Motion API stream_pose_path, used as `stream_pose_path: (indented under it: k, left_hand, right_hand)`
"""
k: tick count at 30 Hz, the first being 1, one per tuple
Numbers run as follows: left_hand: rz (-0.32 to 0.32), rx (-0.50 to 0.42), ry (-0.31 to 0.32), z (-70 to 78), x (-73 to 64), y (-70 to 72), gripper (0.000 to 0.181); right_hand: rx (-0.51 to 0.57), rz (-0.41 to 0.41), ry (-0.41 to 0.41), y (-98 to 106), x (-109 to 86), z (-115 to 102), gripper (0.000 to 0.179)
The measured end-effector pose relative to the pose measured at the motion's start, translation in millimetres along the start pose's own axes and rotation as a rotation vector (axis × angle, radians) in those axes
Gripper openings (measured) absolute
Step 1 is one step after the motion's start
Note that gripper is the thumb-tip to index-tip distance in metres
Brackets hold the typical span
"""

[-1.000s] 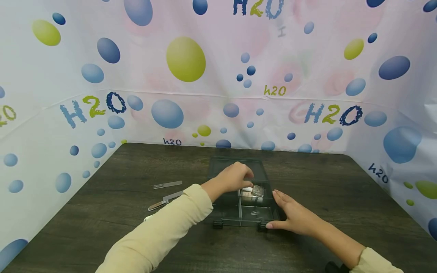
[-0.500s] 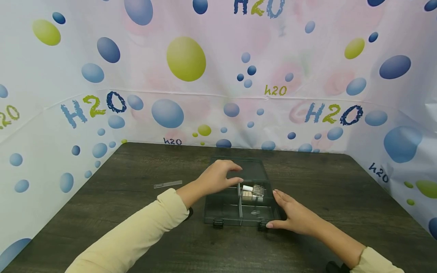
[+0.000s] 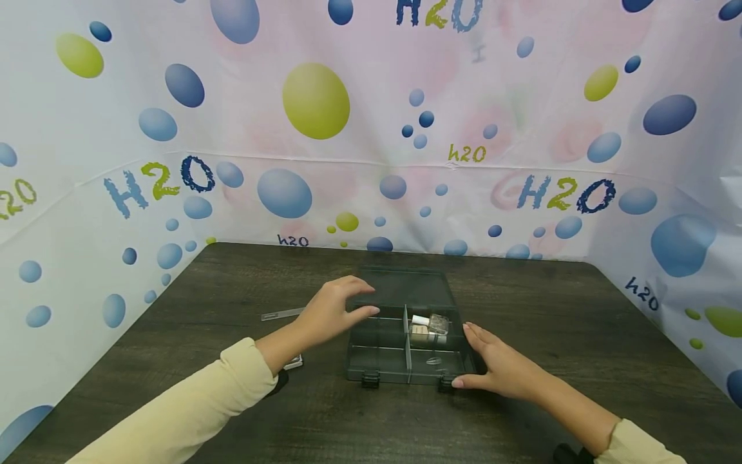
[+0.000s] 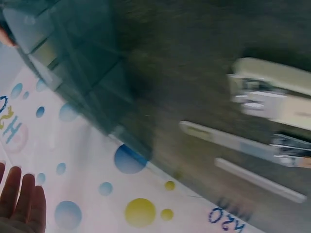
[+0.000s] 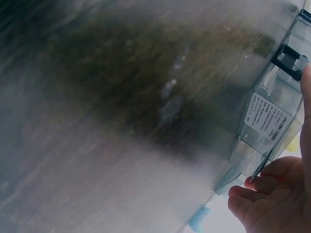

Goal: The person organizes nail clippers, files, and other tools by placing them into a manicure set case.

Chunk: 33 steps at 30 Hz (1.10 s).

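An open, dark see-through compartment box (image 3: 377, 357) lies on the table, its lid (image 3: 411, 283) folded back. A small glass bottle with a white cap (image 3: 438, 323) lies on a beige-capped item in the rear right compartment. Small clear pieces (image 3: 433, 361) lie in the front right one. My left hand (image 3: 324, 310) hovers left of the box, fingers apart and holding nothing. My right hand (image 3: 501, 367) rests against the box's right side, fingers extended along the wall and thumb at a front latch (image 3: 446, 384). The right wrist view shows these fingers (image 5: 265, 196) beside the box's labelled wall (image 5: 267, 116).
Left of the box lies a clear strip (image 3: 280, 315). A pale item with shiny metal parts (image 3: 294, 362) shows beside my left wrist. The blurred left wrist view shows several slim tools, including a pale stick (image 4: 260, 179). A printed sheet (image 3: 371, 193) stands behind the table.
My left hand has left the inside of the box and moved left, its fingers spreading apart. The bottle now shows fully in its compartment. My right hand has stayed at the box's side.
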<state>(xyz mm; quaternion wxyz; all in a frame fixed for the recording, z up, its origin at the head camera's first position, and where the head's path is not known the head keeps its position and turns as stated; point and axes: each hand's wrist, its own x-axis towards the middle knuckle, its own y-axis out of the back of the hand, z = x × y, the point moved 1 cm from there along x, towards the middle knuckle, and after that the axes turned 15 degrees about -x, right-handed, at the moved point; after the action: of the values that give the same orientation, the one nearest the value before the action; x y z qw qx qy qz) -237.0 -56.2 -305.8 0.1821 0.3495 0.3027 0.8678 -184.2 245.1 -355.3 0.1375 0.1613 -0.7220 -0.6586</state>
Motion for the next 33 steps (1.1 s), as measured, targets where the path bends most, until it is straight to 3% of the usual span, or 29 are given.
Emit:
stream_pose_path:
  k: [10,20,25,33]
  left_hand:
    - [0.114,0.012,0.03,-14.0,-36.2,18.9,0.036]
    - [0.168,0.054,0.063,-30.6,-73.5,34.8,0.035]
    - [0.158,0.083,0.065,-37.4,-88.8,38.6,0.035]
    - [0.078,0.077,0.192,-42.4,-110.6,40.9,0.036]
  right_hand:
    - [0.003,-0.004,-0.006,0,0.5,0,0.108]
    - [0.008,0.001,0.003,2,0.5,0,0.107]
    - [0.001,0.011,0.014,1,0.9,0,0.106]
    - [0.004,0.0,0.005,2,0.5,-1,0.107]
